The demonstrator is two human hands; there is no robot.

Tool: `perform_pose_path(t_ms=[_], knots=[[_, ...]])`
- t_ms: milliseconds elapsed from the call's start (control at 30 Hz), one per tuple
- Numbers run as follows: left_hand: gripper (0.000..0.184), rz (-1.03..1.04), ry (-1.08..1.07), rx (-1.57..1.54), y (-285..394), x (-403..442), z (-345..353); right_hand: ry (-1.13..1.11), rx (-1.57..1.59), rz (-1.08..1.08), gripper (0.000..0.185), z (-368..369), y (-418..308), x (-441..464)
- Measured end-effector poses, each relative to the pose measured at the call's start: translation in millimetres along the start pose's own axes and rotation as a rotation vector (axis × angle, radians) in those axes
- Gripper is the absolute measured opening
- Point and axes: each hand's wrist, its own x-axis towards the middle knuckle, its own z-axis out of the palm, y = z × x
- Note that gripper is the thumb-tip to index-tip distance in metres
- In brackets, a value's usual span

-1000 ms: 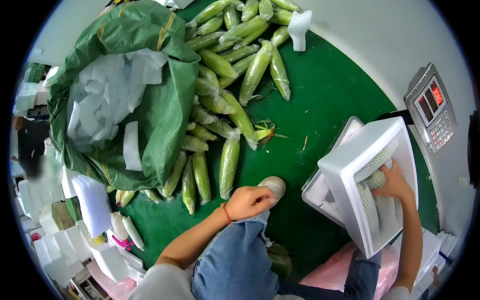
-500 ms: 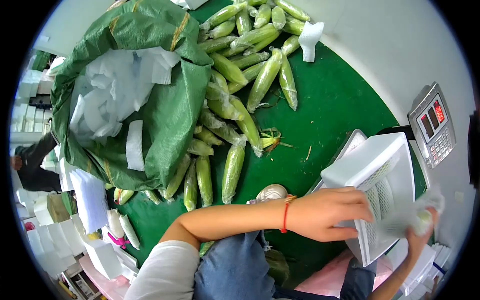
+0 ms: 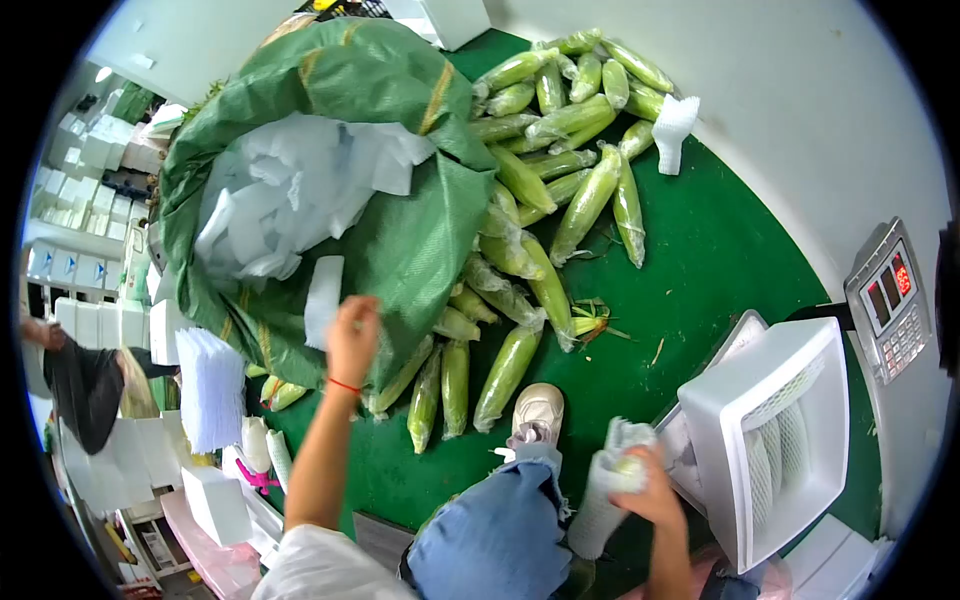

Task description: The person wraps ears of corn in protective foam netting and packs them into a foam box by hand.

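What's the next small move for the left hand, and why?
Probably close the left hand on the loose white foam piece lying on the green sack: that piece is right by its fingers, while the right hand is occupied, holding a foam-wrapped item.

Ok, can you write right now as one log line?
left hand: beside foam strip | right hand: holding foam-net sleeve | foam box: tilted, netted bundles inside
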Motion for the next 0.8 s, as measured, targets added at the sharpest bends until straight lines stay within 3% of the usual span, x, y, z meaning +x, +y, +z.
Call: perform_pose_path(t_ms=[33, 100, 133, 167, 200, 267, 300, 333, 367, 400, 433, 467, 500, 567, 667, 700, 767, 800], knots=[[0.009, -0.017, 0.045, 0.1, -18, 15, -3, -0.026, -0.268, 0.024, 0.065, 13, 18, 17], [0.009, 0.216, 0.13, 0.135, 18, 24, -10, -0.028, -0.503, -0.013, 0.066, 42, 60, 36], [0.019, 0.2, -0.053, 0.009, 28, 10, -1, -0.047, -0.602, 0.049, 0.066, 55, 60, 45], [0.046, 0.435, -0.113, 0.108, 55, -3, 13, -0.081, -0.704, 0.115, 0.066, 69, 57, 47], [0.059, 0.49, -0.033, 0.356, 68, -7, 28, -0.068, -0.748, 0.121, 0.066, 81, 57, 48], [0.08, 0.314, 0.049, 0.483, 44, 1, 62, -0.086, -0.77, 0.165, 0.07, 80, 50, 53], [0.087, 0.079, 0.033, 0.359, 7, 9, 79, -0.046, -0.731, 0.108, 0.071, 77, 51, 52], [0.085, -0.38, -0.27, 0.177, -4, 29, 68, -0.017, -0.696, 0.05, 0.071, 71, 54, 47], [0.075, -0.113, -0.144, 0.212, -50, 48, 59, 0.007, -0.665, -0.016, 0.072, 66, 56, 47], [0.062, 0.357, 0.118, 0.384, -69, 80, 29, 0.064, -0.562, -0.04, 0.067, 61, 43, 57], [0.054, 0.304, 0.217, 0.396, -70, 109, -13, 0.111, -0.454, -0.047, 0.062, 56, 19, 67], [0.053, -0.167, 0.214, 0.064, -50, 128, -57, 0.15, -0.349, -0.049, 0.058, 54, 2, 76], [0.05, 0.054, 0.286, 0.013, -42, 146, -95, 0.202, -0.348, -0.135, 0.051, 55, -2, 97], [0.05, 0.095, 0.283, 0.138, -26, 163, -142, 0.302, -0.343, -0.268, 0.04, 66, -10, 151], [0.06, 0.419, 0.287, 0.53, 29, 122, -115, 0.452, -0.542, -0.326, 0.043, 94, -14, 243], [0.063, 0.355, 0.264, 0.464, 35, 97, -96, 0.482, -0.69, -0.325, 0.049, 103, -14, 264], [0.068, 0.079, -0.043, 0.603, 34, 33, -51, 0.52, -0.674, -0.229, 0.052, 107, -10, 290], [0.069, 0.389, -0.225, 0.797, 15, -1, -32, 0.488, -0.703, -0.195, 0.051, 104, -12, 300]])
